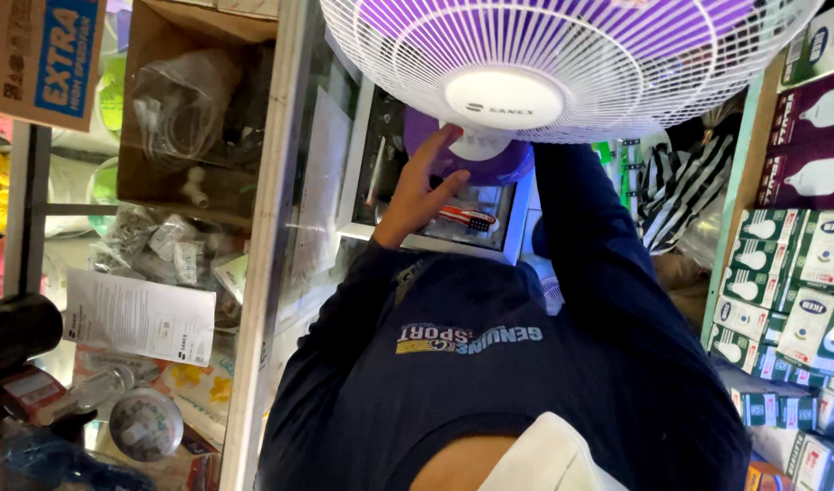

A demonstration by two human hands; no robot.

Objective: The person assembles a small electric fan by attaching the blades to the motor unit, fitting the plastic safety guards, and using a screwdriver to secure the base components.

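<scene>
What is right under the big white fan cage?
Under the fan cage sits the purple motor housing, with the left hand touching it. The right sleeve reaches up there too; the cage covers that hand.

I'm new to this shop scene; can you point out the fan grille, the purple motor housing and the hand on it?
fan grille [562,55], head view, white wire ribs.
purple motor housing [503,168], head view, lower edge.
left hand [421,186], head view, back of hand.

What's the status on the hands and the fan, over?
Left hand cups the purple motor housing behind the fan. Right hand hidden behind the grille, sleeve reaching up. Nothing in the way.
</scene>
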